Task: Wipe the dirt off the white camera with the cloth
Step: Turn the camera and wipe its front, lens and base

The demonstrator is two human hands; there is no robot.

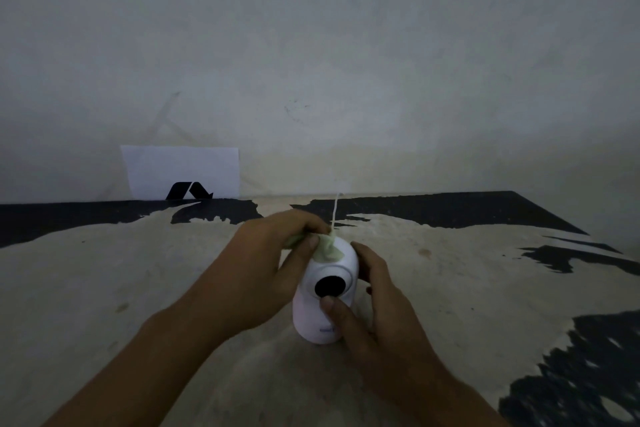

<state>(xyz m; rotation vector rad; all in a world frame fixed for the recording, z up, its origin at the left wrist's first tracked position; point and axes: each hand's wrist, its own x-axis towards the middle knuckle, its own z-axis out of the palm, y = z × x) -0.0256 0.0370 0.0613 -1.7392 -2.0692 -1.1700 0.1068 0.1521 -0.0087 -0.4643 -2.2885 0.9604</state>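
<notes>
A white rounded camera (308,315) with a round black lens stands upright on the table, near the middle of the view. My right hand (377,308) grips its right side, the thumb resting just below the lens. My left hand (266,263) pinches a pale green cloth (325,248) and presses it on the camera's top. A thin white cord (335,211) rises from the top of the camera toward the wall.
The table (138,288) has a worn beige surface with black patches at the back and right. A white sheet of paper (180,170) with a black mark leans against the grey wall at the back left.
</notes>
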